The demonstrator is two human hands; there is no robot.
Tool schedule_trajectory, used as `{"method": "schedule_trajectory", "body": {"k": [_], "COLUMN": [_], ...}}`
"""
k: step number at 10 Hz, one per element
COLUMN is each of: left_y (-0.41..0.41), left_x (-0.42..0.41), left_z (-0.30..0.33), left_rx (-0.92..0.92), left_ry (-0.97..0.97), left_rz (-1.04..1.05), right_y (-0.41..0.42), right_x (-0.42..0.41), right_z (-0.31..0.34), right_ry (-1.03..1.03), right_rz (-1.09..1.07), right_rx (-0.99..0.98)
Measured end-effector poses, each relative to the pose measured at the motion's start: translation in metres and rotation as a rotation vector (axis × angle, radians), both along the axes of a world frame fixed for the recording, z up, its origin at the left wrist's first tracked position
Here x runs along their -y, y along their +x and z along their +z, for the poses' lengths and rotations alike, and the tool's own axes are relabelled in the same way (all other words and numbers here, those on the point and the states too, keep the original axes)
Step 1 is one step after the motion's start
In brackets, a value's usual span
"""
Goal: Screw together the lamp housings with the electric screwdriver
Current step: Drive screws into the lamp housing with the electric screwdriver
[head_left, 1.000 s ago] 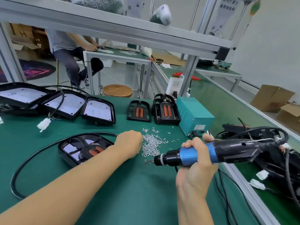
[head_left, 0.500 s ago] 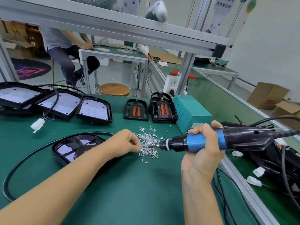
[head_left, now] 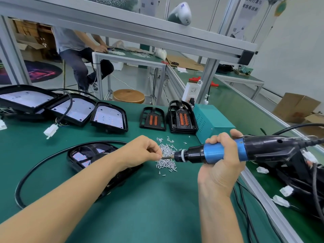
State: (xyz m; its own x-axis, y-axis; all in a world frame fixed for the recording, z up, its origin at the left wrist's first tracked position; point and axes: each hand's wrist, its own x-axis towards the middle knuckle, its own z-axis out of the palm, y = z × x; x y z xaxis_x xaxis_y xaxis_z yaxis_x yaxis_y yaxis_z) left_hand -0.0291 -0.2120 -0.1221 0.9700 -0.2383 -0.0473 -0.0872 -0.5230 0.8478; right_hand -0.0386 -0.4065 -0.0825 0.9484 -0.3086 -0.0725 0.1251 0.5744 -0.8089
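My right hand [head_left: 221,160] grips the blue and black electric screwdriver [head_left: 228,152], held level with its bit pointing left. My left hand [head_left: 142,151] pinches a small screw [head_left: 164,157] against the bit tip, just above the heap of loose silver screws [head_left: 166,155] on the green mat. A black lamp housing [head_left: 87,155] with a thick black cable lies under my left forearm, partly hidden by it. Three more housings [head_left: 108,118] with white LED boards lean in a row at the back left.
Two black backplates with orange strips [head_left: 152,119] stand behind the screws, beside a teal power box [head_left: 213,123]. Black housings, wires and white connectors [head_left: 284,190] crowd the right side past the aluminium rail. A person sits at a far bench [head_left: 126,55]. A white connector [head_left: 50,130] lies left.
The screwdriver has moved left and up toward my left hand. My left hand has lifted from the screw heap and now holds a screw at the bit tip.
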Motion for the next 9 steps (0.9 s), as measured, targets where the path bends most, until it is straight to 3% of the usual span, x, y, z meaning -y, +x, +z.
{"method": "schedule_trajectory", "body": {"k": [1,2,3,5,6,7,9], "left_y": [0.000,0.001,0.003,-0.001,-0.002,-0.007,-0.038], "left_x": [-0.002,-0.003,-0.002,0.000,0.001,-0.007,-0.054], "left_z": [0.000,-0.002,-0.005,-0.015,-0.014,-0.008,0.012], "left_rx": [-0.014,-0.020,0.072,0.139,0.161,0.152,0.130], "left_ry": [0.029,0.181,0.507,0.804,0.863,0.788,0.444], "left_rz": [-0.028,-0.057,-0.083,-0.159,-0.148,-0.112,0.067], "right_y": [-0.001,-0.018,-0.023,-0.025,-0.029,-0.031,-0.035], "right_x": [-0.004,-0.023,-0.030,-0.042,-0.051,-0.060,-0.065], "right_z": [-0.003,0.001,0.001,0.009,0.015,0.020,0.026], "right_ry": [0.008,0.002,0.009,0.069,0.099,0.116,0.192], "right_rz": [0.032,-0.125,-0.201,-0.108,-0.074,-0.046,0.028], "right_rx": [0.018,0.249,0.375,0.437,0.450,0.463,0.462]}}
